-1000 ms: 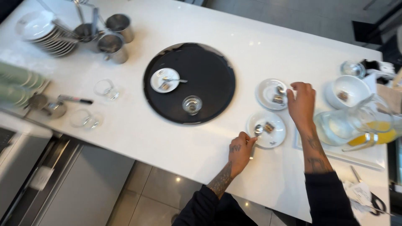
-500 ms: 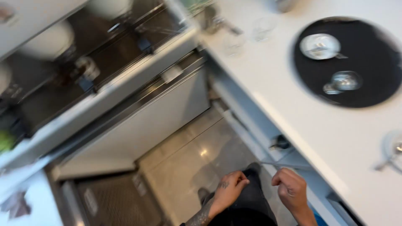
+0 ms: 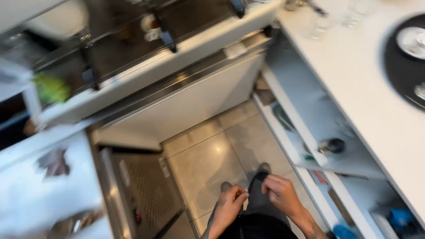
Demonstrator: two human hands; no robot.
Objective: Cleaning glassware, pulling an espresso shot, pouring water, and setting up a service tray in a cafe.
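My left hand (image 3: 230, 202) and my right hand (image 3: 281, 193) hang close together in front of my body, low in the head view, above the pale tiled floor (image 3: 206, 157). The fingers of both are curled in, and I see nothing in either hand, though the picture is blurred. My dark trousers and shoes show just below and between them. The white counter (image 3: 354, 71) lies off to the right, out of reach of both hands.
A black round tray (image 3: 398, 75) with a white saucer (image 3: 414, 40) sits on the counter, with clear glasses (image 3: 319, 25) behind. Open shelves (image 3: 305, 128) under the counter hold a dark round object (image 3: 334, 145) and blue items (image 3: 400, 217). A perforated metal appliance front (image 3: 146, 190) stands at the left.
My hands have left the saucers on the counter and dropped in front of my body. My view has swung left and down to the floor and the shelves.
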